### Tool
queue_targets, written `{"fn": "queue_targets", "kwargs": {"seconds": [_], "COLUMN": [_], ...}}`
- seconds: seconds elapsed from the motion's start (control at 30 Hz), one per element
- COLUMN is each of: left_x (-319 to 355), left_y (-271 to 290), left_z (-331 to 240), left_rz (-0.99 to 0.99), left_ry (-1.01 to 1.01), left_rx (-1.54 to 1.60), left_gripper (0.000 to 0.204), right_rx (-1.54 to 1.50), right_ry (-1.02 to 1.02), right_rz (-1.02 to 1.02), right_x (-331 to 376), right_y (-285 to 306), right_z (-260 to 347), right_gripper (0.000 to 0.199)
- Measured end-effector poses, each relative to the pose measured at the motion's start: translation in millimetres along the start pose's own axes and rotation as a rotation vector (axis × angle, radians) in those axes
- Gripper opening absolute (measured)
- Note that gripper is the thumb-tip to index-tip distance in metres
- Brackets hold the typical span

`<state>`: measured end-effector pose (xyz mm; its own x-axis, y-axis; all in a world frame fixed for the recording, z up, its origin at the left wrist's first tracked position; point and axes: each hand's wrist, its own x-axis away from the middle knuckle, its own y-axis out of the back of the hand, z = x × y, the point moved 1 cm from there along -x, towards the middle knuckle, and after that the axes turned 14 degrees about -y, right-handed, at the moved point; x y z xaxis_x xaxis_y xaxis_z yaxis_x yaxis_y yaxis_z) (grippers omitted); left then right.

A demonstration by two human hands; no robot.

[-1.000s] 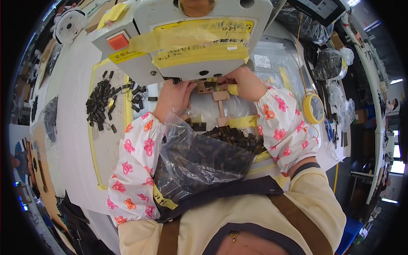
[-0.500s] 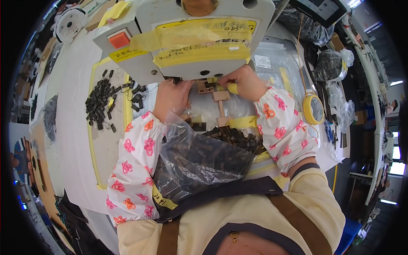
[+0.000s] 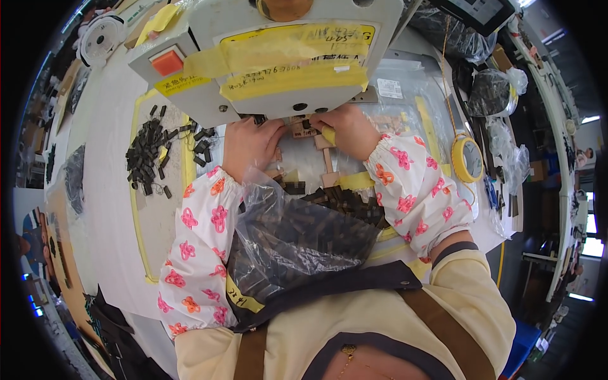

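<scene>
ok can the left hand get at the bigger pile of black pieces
Probably yes: the left hand is at the lower edge of the machine, and the bigger pile lies to its left, with seemingly only a smaller cluster lying low between them. Whether its hidden fingertips hold something is unclear.

Beyond a long bench [image 3: 567,215] at right, a window [image 3: 593,248] and strip light [image 3: 581,297] glow.

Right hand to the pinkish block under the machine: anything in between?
Nothing visible. The right hand has its fingertips close beside the block; contact is unclear. The grey machine overhangs them and hides what lies farther back.
</scene>
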<state>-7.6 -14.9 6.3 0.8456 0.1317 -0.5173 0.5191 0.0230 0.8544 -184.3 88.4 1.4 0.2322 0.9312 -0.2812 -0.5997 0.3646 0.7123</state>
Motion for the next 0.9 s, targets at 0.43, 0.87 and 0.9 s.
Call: {"fn": "queue_targets", "kwargs": {"seconds": [0.43,0.87,0.9], "left_x": [-3.9,0.2,1.1], "left_y": [-4.8,10.3,8.8], "left_z": [-5.6,-5.5,-3.3], "left_rz": [-0.07,0.185,0.184], "left_ry": [-0.02,-0.161,-0.165], "left_rx": [0.4,0.081,0.077], "left_gripper": [0.007,0.038,0.038], "right_rx": [0.18,0.234,0.235], "right_ry": [0.122,0.094,0.096], "right_rz": [0.067,0.042,0.037], "right_x": [-0.5,-1.8,-3.0], "right_y": [5.7,1.3,0.4], "right_z": [2.7,10.0,11.6], "right_gripper": [0.02,0.018,0.018]}}
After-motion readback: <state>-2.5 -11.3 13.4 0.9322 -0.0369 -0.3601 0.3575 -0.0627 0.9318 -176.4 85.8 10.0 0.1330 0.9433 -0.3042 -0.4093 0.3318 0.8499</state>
